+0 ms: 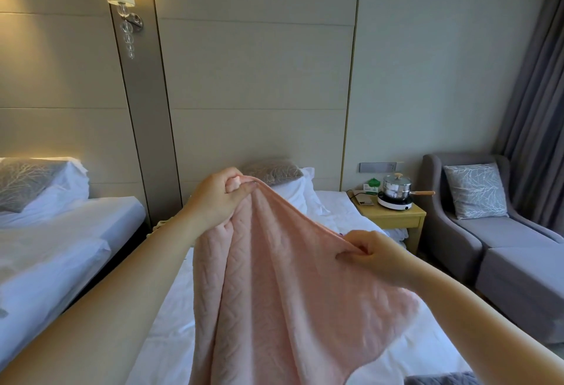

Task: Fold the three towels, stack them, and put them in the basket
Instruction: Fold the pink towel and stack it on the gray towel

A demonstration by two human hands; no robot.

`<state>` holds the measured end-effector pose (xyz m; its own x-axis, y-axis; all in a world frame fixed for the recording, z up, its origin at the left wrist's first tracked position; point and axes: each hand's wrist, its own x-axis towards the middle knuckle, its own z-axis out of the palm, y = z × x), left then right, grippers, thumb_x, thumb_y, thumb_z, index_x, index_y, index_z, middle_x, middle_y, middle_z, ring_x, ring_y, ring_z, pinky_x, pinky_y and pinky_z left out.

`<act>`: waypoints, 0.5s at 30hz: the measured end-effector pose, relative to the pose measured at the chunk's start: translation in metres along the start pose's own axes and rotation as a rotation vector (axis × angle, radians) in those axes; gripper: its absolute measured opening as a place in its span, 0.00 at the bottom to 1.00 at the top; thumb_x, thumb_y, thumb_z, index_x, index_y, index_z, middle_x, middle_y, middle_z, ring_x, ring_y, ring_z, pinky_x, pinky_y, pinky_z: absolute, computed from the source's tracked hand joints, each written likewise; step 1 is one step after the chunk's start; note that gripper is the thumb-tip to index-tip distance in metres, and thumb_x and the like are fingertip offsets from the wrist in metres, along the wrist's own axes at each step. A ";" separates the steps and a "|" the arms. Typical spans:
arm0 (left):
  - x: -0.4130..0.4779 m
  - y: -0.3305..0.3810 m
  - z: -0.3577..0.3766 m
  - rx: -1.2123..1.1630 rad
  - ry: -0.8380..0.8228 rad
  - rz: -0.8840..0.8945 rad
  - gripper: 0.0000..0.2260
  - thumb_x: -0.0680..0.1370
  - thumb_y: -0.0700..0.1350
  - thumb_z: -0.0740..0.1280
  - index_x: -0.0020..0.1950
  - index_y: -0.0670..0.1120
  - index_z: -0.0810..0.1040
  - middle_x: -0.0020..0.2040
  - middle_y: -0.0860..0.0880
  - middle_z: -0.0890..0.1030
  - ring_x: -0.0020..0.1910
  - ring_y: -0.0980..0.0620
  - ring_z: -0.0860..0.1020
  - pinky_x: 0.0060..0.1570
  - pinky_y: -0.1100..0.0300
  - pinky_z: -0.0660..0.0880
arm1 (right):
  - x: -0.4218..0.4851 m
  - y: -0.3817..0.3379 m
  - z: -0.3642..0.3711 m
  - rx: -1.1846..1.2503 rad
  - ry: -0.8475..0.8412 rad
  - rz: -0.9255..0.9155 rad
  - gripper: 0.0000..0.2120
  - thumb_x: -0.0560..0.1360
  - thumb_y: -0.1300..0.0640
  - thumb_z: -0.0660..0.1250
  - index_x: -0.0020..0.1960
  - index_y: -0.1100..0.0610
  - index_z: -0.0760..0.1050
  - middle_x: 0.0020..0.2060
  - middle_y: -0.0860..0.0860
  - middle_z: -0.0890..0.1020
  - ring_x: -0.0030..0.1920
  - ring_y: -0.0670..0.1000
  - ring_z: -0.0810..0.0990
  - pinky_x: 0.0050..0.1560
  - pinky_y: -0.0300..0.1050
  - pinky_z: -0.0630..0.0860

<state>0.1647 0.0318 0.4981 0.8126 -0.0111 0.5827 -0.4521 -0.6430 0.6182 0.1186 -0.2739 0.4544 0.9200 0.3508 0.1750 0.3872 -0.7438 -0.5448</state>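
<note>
A pink towel [283, 287] with a raised leaf pattern hangs in the air over a white bed [171, 332]. My left hand [218, 198] pinches its upper edge high up, near the pillows. My right hand [375, 258] pinches the same edge lower and to the right. The cloth droops in loose folds between and below the hands, down past the bottom of the view. A grey piece of cloth [442, 380] shows at the bottom right edge on the bed. No basket is in view.
A second white bed [61, 238] stands to the left across a narrow gap. A wooden nightstand [393, 216] with a steel pot on a hotplate [396, 190] is right of the bed. A grey armchair [500, 241] and curtain fill the right side.
</note>
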 end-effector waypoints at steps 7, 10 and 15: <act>-0.034 0.010 0.025 -0.003 -0.440 -0.062 0.36 0.63 0.70 0.70 0.68 0.59 0.69 0.67 0.58 0.70 0.64 0.61 0.70 0.61 0.65 0.65 | 0.013 -0.032 -0.008 0.080 0.062 -0.166 0.03 0.72 0.59 0.70 0.44 0.54 0.82 0.41 0.49 0.83 0.44 0.47 0.80 0.45 0.38 0.74; -0.046 0.032 0.048 -0.169 -0.684 -0.037 0.32 0.61 0.67 0.74 0.63 0.66 0.70 0.62 0.65 0.75 0.61 0.66 0.73 0.63 0.64 0.70 | 0.017 -0.047 -0.003 0.117 0.000 -0.243 0.06 0.71 0.58 0.72 0.43 0.47 0.82 0.39 0.44 0.83 0.41 0.39 0.79 0.43 0.31 0.73; -0.046 0.036 0.052 -0.158 -0.691 -0.045 0.14 0.69 0.55 0.71 0.51 0.65 0.72 0.40 0.61 0.77 0.31 0.64 0.75 0.30 0.67 0.72 | 0.018 -0.036 -0.009 0.040 -0.052 -0.214 0.02 0.70 0.51 0.72 0.44 0.47 0.82 0.37 0.50 0.82 0.35 0.41 0.73 0.38 0.36 0.69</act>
<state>0.1301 -0.0301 0.4661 0.8557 -0.5037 0.1191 -0.4177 -0.5363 0.7334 0.1222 -0.2457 0.4845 0.8123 0.5280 0.2477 0.5695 -0.6266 -0.5320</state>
